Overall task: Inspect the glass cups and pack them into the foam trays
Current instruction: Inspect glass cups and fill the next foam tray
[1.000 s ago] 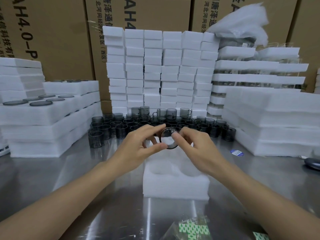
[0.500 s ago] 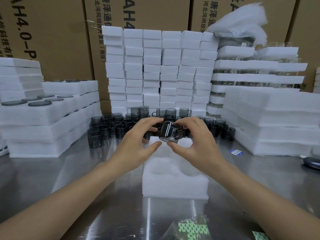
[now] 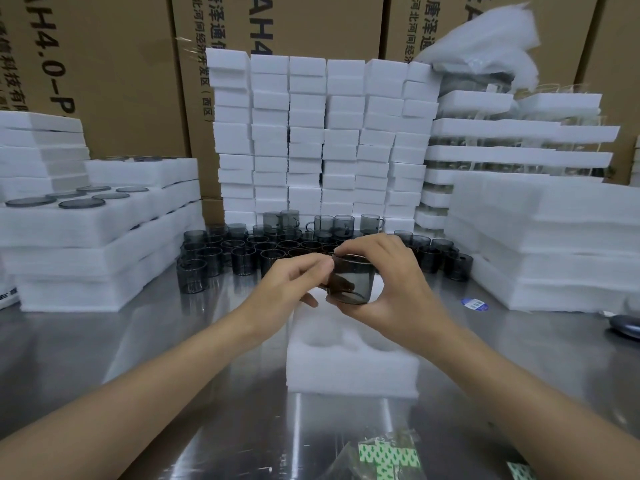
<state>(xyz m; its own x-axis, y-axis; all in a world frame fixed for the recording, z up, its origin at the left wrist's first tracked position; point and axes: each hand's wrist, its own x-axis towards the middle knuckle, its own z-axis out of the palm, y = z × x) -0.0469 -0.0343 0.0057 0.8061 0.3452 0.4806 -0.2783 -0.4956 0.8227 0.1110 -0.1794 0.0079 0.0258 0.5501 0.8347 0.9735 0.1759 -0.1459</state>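
Above table, cup between hands.

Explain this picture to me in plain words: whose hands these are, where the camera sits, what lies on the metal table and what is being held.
There is no machine here: a person wears one camera on the head, looking down at both bare hands. The left hand and right hand together hold one smoky glass cup above a white foam tray on the steel table. Behind stand many more grey cups, stacked foam blocks and cardboard boxes.
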